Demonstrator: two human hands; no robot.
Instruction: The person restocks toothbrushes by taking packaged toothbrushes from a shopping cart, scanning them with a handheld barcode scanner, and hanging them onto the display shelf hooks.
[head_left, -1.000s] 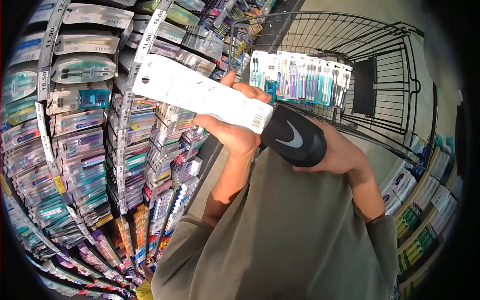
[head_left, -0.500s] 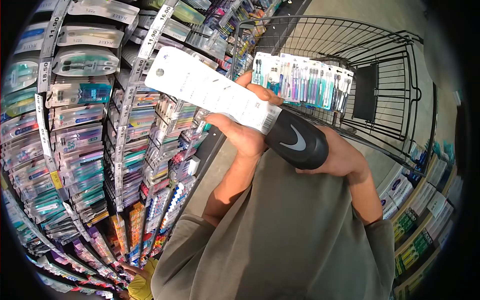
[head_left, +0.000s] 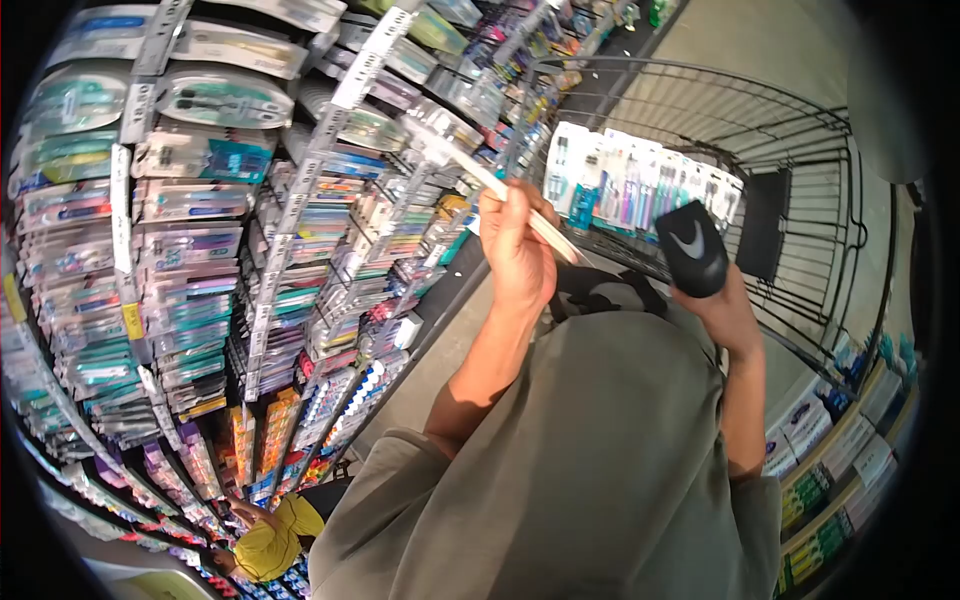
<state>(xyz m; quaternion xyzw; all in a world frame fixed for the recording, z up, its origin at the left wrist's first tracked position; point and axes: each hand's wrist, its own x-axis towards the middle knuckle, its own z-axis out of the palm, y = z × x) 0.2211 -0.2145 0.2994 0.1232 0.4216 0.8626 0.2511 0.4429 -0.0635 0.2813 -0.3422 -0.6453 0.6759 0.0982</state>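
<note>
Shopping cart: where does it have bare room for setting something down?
Bare wire shows in the cart between the toothbrush packs and the far side, and right of the black panel. Crowded: where the packs lie close together, and along the display rack.

In the left hand [head_left: 518,245], a thin pack [head_left: 470,164] is showing matt, paper-like edges. In the right hand [head_left: 724,315], a handheld device [head_left: 693,262] is looking like smooth, satin plastic. Beyond the hands, a shopping cart [head_left: 812,240] is showing smooth metal wire around toothbrush packs [head_left: 640,178] gleaming in glossy plastic. Below the hands, a shirt [head_left: 560,450] is draping in matt cloth.
</note>
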